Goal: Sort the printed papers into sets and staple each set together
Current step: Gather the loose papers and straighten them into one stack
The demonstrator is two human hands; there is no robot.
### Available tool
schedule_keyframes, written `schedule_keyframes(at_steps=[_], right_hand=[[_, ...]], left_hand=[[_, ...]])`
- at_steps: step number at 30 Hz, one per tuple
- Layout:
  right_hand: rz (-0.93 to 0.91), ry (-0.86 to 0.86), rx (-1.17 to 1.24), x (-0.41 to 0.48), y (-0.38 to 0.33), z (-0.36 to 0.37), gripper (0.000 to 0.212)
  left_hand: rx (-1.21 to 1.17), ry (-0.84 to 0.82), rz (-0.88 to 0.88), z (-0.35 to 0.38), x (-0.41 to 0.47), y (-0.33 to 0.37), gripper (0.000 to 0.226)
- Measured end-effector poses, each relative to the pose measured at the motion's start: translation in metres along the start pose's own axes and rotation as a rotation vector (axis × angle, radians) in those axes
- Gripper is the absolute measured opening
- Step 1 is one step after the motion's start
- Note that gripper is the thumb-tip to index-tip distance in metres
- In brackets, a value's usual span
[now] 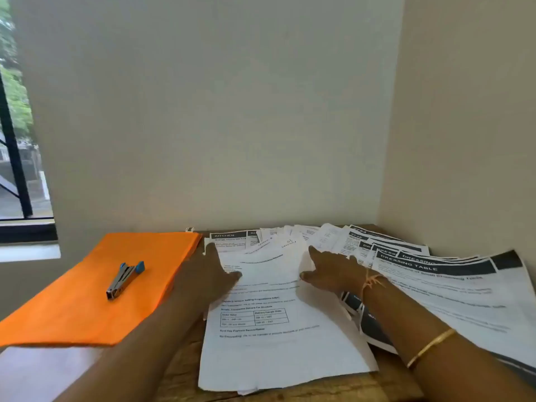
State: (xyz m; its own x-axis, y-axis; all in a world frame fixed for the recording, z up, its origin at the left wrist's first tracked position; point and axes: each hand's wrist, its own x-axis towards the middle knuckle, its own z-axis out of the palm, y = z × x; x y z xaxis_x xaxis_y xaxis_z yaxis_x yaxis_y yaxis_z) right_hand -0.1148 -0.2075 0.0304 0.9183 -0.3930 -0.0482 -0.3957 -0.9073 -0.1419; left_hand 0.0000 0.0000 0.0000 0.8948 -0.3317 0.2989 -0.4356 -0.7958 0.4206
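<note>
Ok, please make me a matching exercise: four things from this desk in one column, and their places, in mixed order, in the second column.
1 stapler
2 orange folder
3 DRESSING TABLE sheets
4 KITCHEN sheets

A far edge, by the wall
B lying on the orange folder
C left part of the table
D fanned out on the right

Pairs: 1-B, 2-C, 3-D, 4-A
</note>
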Motion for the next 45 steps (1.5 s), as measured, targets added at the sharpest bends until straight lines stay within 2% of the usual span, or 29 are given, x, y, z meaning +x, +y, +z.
schedule_keyframes(at_steps=[3,5,11,16,18,21,23,27,30,32,34,37,42,45], right_hand=[[-0.021,0.017,-0.060,-0.007,-0.008,0.011,0.071],[-0.048,0.050,-0.091,-0.010,-0.014,0.017,0.069],[-0.152,0.066,-0.157,-0.013,-0.039,0.023,0.065],[-0.209,0.026,-0.001,-0.009,-0.050,0.020,0.075],[-0.123,0.107,0.021,0.000,-0.046,0.019,0.082],[0.080,0.141,0.116,0.015,-0.032,0.019,0.086],[0.099,0.101,0.248,0.017,-0.025,0.017,0.084],[0.074,0.225,0.480,0.021,-0.022,0.011,0.066],[0.080,0.290,0.710,0.028,-0.023,0.006,0.064],[0.135,0.235,0.833,0.032,-0.022,0.001,0.057],[0.191,0.120,0.922,0.033,-0.022,-0.002,0.040],[0.225,0.018,1.055,0.037,-0.020,-0.003,0.040],[0.160,-0.002,0.864,0.039,-0.030,-0.009,0.043],[0.141,0.059,0.917,0.037,-0.028,-0.018,0.025]], left_hand=[[0.023,-0.106,-0.067,0.009,-0.010,-0.003,0.105],[-0.028,-0.111,-0.074,0.009,-0.014,-0.004,0.113],[-0.361,0.044,-0.092,-0.001,-0.016,-0.005,0.103],[-0.539,0.065,-0.127,-0.006,-0.012,-0.011,0.105],[-0.585,0.072,-0.137,-0.006,-0.011,-0.012,0.090],[-0.610,0.124,-0.105,-0.005,-0.010,-0.013,0.032],[-0.664,0.118,-0.101,-0.001,-0.009,-0.018,0.019],[-0.763,0.112,-0.129,0.001,-0.008,-0.018,0.021],[-0.842,0.123,-0.178,0.003,-0.005,-0.019,0.023],[-0.901,0.122,-0.207,0.004,-0.003,-0.019,0.029],[-0.939,0.124,-0.233,0.004,-0.002,-0.018,0.031],[-0.987,0.126,-0.257,0.005,-0.001,-0.016,0.030],[-1.032,0.102,-0.264,0.004,0.000,-0.014,0.034],[-1.012,0.152,-0.272,0.004,0.003,-0.016,0.043]])
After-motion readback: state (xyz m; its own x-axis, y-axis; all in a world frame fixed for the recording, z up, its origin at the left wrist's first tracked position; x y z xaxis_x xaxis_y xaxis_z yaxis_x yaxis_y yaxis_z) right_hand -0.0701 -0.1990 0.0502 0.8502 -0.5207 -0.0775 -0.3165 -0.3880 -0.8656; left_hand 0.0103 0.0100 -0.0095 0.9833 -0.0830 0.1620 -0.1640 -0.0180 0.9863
